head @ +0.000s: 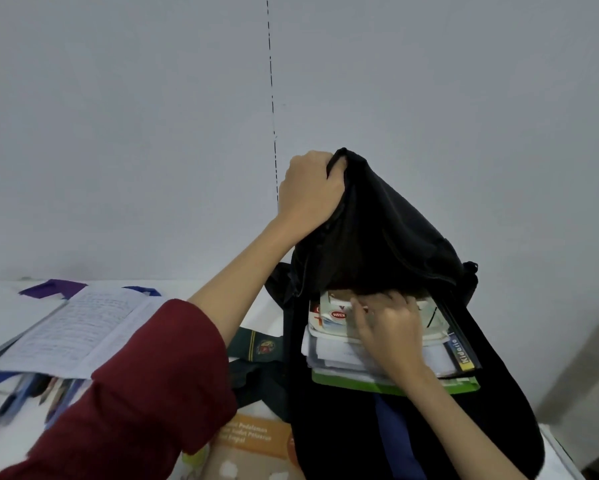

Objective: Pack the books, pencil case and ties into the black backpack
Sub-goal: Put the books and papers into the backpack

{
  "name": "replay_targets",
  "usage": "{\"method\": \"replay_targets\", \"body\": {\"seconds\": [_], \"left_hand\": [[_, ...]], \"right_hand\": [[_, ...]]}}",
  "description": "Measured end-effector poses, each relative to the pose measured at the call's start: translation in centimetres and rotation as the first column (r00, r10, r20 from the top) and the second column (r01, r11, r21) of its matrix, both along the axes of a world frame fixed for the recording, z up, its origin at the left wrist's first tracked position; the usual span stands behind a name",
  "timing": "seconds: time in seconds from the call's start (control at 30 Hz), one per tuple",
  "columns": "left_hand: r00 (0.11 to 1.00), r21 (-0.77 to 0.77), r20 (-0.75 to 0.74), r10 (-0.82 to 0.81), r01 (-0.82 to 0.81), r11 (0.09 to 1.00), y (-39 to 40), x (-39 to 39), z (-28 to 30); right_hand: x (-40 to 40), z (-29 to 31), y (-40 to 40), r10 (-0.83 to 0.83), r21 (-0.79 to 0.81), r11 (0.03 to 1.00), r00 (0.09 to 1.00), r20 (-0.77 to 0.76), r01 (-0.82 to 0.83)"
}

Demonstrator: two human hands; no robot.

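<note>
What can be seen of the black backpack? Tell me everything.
The black backpack is of soft, dull cloth and stands on the white table against the wall. Its mouth is open toward the camera, showing a stack of books inside. The left hand grips the top flap and holds it up; the right hand rests on the books. A green tie lies beside it.

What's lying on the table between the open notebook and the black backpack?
In the head view, a dark green tie with a crest lies between the open notebook and the black backpack.
</note>
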State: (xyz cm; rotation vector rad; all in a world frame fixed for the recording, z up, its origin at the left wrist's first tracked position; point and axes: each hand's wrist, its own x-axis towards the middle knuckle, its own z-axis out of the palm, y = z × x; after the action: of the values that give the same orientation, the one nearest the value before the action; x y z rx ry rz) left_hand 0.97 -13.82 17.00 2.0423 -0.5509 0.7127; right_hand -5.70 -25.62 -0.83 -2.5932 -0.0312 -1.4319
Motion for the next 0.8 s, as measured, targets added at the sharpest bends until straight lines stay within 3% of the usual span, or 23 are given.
{"method": "replay_targets", "body": {"seconds": [0.07,0.13,0.2,0.3,0.33,0.4,0.47,0.57,0.6,0.67,0.73,0.8], "left_hand": [[0.991,-0.047,-0.133,-0.009,0.003,0.999,1.2,0.5,-1.4],[0.958,-0.083,-0.285,-0.031,0.008,0.997,3.0,0.6,-3.1],[0.889,-0.090,-0.444,-0.109,0.077,0.993,6.2,0.2,-5.2],[0.672,-0.181,-0.670,-0.316,0.266,0.947,12.5,-1.2,-8.7],[0.619,-0.210,-0.711,-0.334,0.266,0.941,14.5,-1.7,-10.1],[0.598,-0.275,-0.755,-0.270,0.086,0.958,19.8,-2.2,-13.1],[0.594,-0.382,-0.781,-0.192,-0.211,0.900,25.7,-2.4,-16.2],[0.574,-0.492,-0.808,-0.134,-0.530,0.691,32.3,-2.7,-19.5],[0.572,-0.514,-0.811,-0.125,-0.594,0.619,34.3,-2.7,-19.9],[0.557,-0.553,-0.818,-0.142,-0.695,0.458,37.2,-2.3,-20.2],[0.537,-0.572,-0.820,-0.198,-0.753,0.325,38.8,-1.5,-20.3],[0.523,-0.574,-0.818,-0.241,-0.777,0.260,39.8,-0.4,-20.4]], "right_hand": [[-1.4,1.2,2.0,0.135,-0.067,0.990,0.967,0.217,-0.123],[-2.1,2.7,3.9,0.219,-0.118,0.975,0.924,0.313,-0.191],[-2.1,3.7,6.0,0.258,-0.140,0.965,0.912,0.318,-0.224],[-1.0,3.4,9.1,0.306,-0.132,0.951,0.912,0.272,-0.280],[-0.8,3.0,10.0,0.310,-0.125,0.950,0.915,0.257,-0.286],[-0.2,2.3,12.8,0.334,-0.124,0.941,0.920,0.207,-0.313],[0.9,1.2,16.5,0.368,-0.150,0.925,0.924,0.108,-0.350],[3.0,-0.2,21.4,0.297,-0.142,0.934,0.934,-0.200,-0.328],[4.1,-0.5,23.3,0.238,-0.106,0.947,0.886,-0.398,-0.302],[6.2,-1.6,26.1,0.097,-0.040,0.981,0.655,-0.749,-0.191],[7.6,-2.8,27.5,0.040,-0.019,0.993,0.503,-0.863,-0.112],[8.2,-3.5,28.6,0.046,0.041,0.999,0.466,-0.884,-0.022]]}}
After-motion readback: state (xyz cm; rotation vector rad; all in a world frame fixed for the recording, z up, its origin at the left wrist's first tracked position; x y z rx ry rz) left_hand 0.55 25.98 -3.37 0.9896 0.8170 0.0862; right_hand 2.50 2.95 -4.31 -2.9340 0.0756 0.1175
